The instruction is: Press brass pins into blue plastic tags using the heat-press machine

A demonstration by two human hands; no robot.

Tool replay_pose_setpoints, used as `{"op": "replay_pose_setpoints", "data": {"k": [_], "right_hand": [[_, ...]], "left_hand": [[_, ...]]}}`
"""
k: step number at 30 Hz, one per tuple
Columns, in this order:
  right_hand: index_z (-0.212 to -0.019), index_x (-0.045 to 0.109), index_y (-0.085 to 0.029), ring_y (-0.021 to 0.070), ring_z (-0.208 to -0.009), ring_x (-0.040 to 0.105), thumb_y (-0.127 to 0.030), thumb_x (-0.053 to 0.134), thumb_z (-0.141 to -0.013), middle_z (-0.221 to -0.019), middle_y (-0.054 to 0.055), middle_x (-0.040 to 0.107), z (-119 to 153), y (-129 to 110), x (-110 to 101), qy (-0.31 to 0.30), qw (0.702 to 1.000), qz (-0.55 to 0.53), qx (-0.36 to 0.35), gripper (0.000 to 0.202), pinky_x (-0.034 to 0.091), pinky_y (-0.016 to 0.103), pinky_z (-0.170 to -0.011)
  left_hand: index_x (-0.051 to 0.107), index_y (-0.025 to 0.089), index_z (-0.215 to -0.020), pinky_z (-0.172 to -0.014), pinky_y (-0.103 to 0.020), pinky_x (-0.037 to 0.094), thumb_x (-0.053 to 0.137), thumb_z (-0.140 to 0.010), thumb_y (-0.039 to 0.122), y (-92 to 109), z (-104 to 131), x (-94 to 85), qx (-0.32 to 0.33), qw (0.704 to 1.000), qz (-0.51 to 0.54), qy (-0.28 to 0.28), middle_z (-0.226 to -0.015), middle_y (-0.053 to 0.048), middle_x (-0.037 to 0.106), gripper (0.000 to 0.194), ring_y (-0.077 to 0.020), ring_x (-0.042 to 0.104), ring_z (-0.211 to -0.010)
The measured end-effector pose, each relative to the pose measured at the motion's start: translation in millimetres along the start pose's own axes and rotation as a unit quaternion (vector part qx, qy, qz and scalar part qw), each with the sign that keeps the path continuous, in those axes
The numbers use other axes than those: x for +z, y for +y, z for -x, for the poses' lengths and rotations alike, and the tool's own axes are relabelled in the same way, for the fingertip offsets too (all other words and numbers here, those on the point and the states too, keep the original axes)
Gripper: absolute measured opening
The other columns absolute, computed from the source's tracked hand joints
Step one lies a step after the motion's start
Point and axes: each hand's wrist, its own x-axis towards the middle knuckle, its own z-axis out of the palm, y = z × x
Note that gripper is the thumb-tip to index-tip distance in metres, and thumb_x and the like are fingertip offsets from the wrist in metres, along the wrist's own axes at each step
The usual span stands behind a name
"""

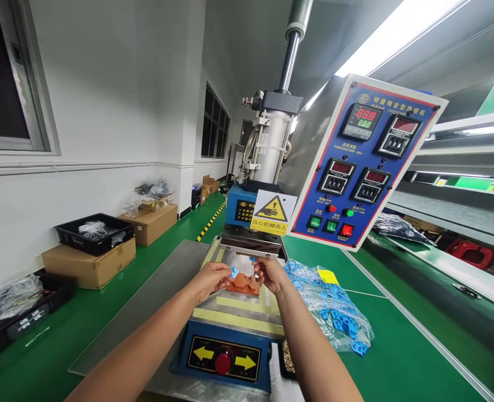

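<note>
Pinched in the fingers of my left hand (213, 280) is a small blue plastic part (234, 272) with holes in it. My right hand (271, 273) also has its fingers closed, at the far side of the press bed, on a small blue piece (253, 259) that is mostly hidden. Between and just below both hands, an orange-brown fixture block (243, 285) with a notched top sits on the bed (230, 318) of a heat press. A clear plastic bag (326, 298) of similar blue parts lies to the right of my right forearm.
Above the bed stands the press cylinder (271, 145). A blue control panel (364, 167) leans in at right, beside a warning sign (274, 212). On the base front is a red button (222, 363). A black tray of small brass-coloured pieces (287, 357) is partly behind my right arm.
</note>
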Motion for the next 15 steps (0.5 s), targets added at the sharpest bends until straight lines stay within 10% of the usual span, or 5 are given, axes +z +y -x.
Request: {"op": "replay_pose_setpoints", "data": {"k": [15], "right_hand": [[-0.059,0.054,-0.016,0.0049,-0.034,0.035,-0.020,0.053,-0.074,-0.045,-0.003,0.052,25.4,13.6,-28.9,0.036,0.987,0.138,-0.068,0.015,0.024,0.016,-0.034]], "left_hand": [[0.064,0.012,-0.072,-0.046,-0.013,0.037,0.084,-0.056,0.030,-3.1,11.5,23.5,-0.025,1.000,-0.012,-0.013,-0.064,-0.005,0.067,0.031,-0.0053,0.054,-0.050]]}}
